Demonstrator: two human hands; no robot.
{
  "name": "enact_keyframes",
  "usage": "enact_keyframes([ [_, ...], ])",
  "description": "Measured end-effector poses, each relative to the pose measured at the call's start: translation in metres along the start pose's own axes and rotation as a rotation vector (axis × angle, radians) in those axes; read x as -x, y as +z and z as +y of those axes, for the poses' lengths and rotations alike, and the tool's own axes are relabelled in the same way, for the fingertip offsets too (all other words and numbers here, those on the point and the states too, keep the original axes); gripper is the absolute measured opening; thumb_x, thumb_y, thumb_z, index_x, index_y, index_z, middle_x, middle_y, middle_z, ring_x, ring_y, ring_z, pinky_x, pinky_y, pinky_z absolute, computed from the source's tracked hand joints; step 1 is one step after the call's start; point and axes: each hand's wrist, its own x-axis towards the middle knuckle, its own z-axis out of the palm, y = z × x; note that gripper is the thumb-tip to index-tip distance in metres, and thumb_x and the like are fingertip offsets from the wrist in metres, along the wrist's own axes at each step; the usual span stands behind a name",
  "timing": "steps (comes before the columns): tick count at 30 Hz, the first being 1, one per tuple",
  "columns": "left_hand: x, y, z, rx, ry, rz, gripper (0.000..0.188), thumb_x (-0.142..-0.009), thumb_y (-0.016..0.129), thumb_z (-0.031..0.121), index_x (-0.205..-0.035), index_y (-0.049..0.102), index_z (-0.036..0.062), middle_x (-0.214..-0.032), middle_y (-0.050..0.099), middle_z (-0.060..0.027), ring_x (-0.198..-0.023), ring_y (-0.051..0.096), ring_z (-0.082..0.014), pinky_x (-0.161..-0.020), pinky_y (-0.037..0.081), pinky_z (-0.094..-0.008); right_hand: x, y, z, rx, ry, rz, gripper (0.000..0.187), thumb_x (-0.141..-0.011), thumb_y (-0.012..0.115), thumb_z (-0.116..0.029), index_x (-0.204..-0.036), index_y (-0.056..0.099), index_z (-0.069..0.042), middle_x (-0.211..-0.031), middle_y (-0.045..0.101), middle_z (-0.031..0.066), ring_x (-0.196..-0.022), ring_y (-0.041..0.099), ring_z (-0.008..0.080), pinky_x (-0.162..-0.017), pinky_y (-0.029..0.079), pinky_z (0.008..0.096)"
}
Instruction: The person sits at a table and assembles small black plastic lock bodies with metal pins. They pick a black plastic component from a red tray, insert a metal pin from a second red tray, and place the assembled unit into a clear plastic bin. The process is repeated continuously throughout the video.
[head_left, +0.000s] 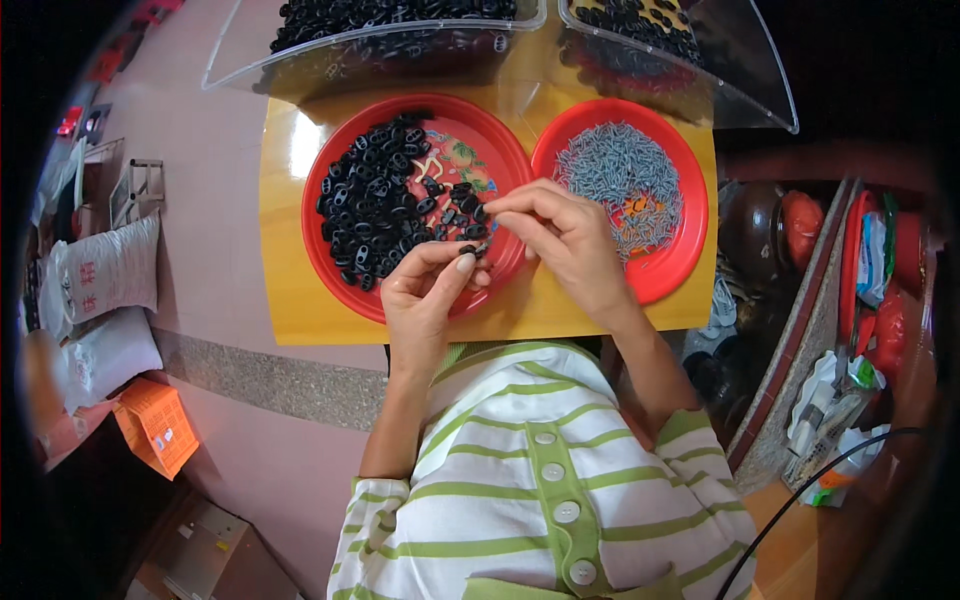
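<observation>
My left hand (425,290) is closed over the near right edge of the larger red plate (500,125), with a small black plastic piece (467,250) pinched between thumb and fingers. My right hand (570,240) comes in above the gap between the two plates. Its thumb and forefinger are pressed together beside a few black pieces; whatever is between the tips is too small to make out. A heap of black oval pieces with holes (365,190) fills the left of that plate. Small grey screw-like pins (610,165) lie in the smaller red plate (690,190) to the right.
Both plates stand on a yellow board (285,250). Behind them are two clear plastic bins (380,38) (740,90) with more black pieces. An orange basket (157,428) and white sacks (105,270) are on the left. Shelving with bags (870,260) stands at the right.
</observation>
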Motion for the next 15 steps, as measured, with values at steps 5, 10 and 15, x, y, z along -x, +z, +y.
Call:
enact_keyframes([
  [5, 0.001, -0.005, 0.004, -0.005, -0.015, -0.006, 0.011, -0.085, 0.059, 0.001, -0.096, 0.061, -0.0035, -0.086, 0.066, -0.0098, -0.073, 0.063, -0.0125, -0.069, 0.052, -0.0231, -0.02, 0.006, 0.02, 0.587, -0.347, -0.014, 0.019, -0.07, 0.068, -0.009, -0.087, 0.064, -0.005, -0.093, 0.061, 0.0059, -0.094, 0.053, 0.0236, -0.082, 0.043, 0.0353],
  [10, 0.011, -0.007, 0.008, -0.047, -0.018, 0.02, 0.01, -0.085, 0.06, 0.002, -0.095, 0.062, -0.0009, -0.083, 0.066, -0.0082, -0.072, 0.062, -0.0117, -0.067, 0.052, -0.0238, -0.019, 0.007, 0.018, 0.714, -0.33, -0.064, 0.02, -0.07, 0.068, -0.014, -0.089, 0.065, -0.006, -0.093, 0.061, 0.0051, -0.097, 0.052, 0.0231, -0.086, 0.04, 0.0356],
  [15, 0.008, -0.014, 0.007, -0.026, -0.012, 0.004, 0.009, -0.083, 0.062, 0.002, -0.092, 0.063, 0.0014, -0.082, 0.066, -0.0063, -0.071, 0.062, -0.0104, -0.066, 0.051, -0.0231, -0.02, 0.013, 0.013, 0.718, -0.343, -0.076, 0.025, -0.068, 0.069, -0.012, -0.092, 0.064, -0.008, -0.094, 0.059, 0.0047, -0.099, 0.051, 0.0232, -0.088, 0.038, 0.0393],
])
